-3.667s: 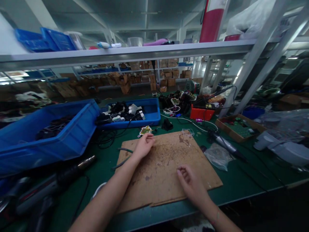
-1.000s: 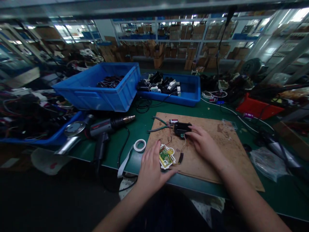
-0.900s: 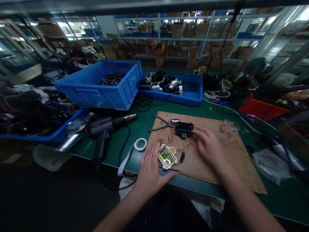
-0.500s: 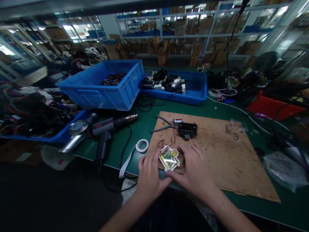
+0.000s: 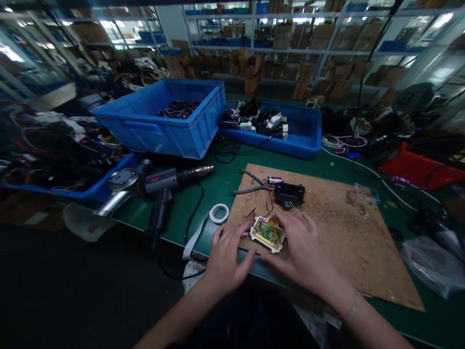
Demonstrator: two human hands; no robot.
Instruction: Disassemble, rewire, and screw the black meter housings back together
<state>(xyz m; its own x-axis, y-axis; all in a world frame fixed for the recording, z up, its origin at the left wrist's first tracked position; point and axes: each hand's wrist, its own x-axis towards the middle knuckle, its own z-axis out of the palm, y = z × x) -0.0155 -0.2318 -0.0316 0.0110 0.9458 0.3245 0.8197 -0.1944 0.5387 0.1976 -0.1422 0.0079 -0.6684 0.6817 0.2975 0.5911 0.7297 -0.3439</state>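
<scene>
A green circuit board (image 5: 268,233) with yellow tape sits in a white plastic frame near the cardboard's front edge. My right hand (image 5: 303,247) spans its right side, fingers at the back corner and thumb by the front edge. To the left, my left hand (image 5: 227,254) has its thumb apart from its fingers, fingertips close to the frame. Beside those fingertips is a small cylindrical part (image 5: 244,235), partly hidden. Thin red and black wires run from the board toward a battery (image 5: 273,180) and a black plastic housing (image 5: 289,194). Green-handled pliers (image 5: 251,184) lie spread behind.
A tape roll (image 5: 219,213) and a heat gun (image 5: 169,179) lie left of the cardboard sheet (image 5: 348,242). Blue bins (image 5: 145,133) with wires and black-and-white parts stand behind. At right are a plastic bag (image 5: 432,264) and a red bin (image 5: 414,169).
The framed board has turned and now shows its green component side more plainly. My left hand's thumb and fingers have drawn away from it. The whole view has shifted slightly.
</scene>
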